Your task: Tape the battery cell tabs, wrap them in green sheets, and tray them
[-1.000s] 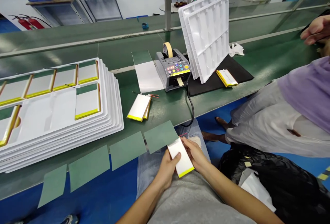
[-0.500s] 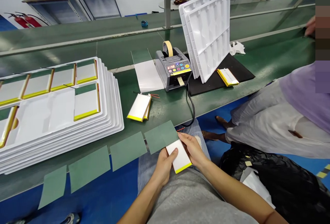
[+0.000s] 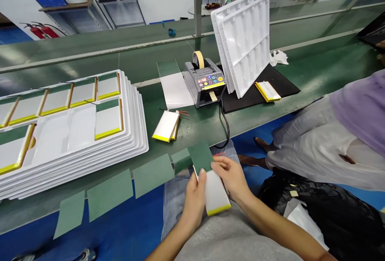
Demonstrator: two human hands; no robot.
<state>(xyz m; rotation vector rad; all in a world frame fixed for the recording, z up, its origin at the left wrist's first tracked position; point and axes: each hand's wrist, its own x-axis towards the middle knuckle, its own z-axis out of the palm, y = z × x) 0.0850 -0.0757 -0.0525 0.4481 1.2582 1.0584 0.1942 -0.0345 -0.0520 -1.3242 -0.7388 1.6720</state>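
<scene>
Stacked at far left on the green surface: white trays, with yellow-edged packs lying in the topmost, mostly green across the far end. In front, along the near edge of the surface, green strips in a row, overhanging the edge and running rightward toward the hands. Just right of the trays, two loose packs, one lying partly over the other, with red wires at the far end. Behind these, a white sheet, flat, reaching to a grey tape dispenser with a tan tape roll on top.

Next, over the lap, gripped by the left hand along one side, thumb on the edge of the face, and by the right hand at the upper opposite edge: the held pack, slanted, with yellow end toward the body and a green piece over the far end, close to the surface edge.

Farther right, white trays leaning upright, a black mat bearing one more pack, and beside the surface, a person in purple near a black bag.
</scene>
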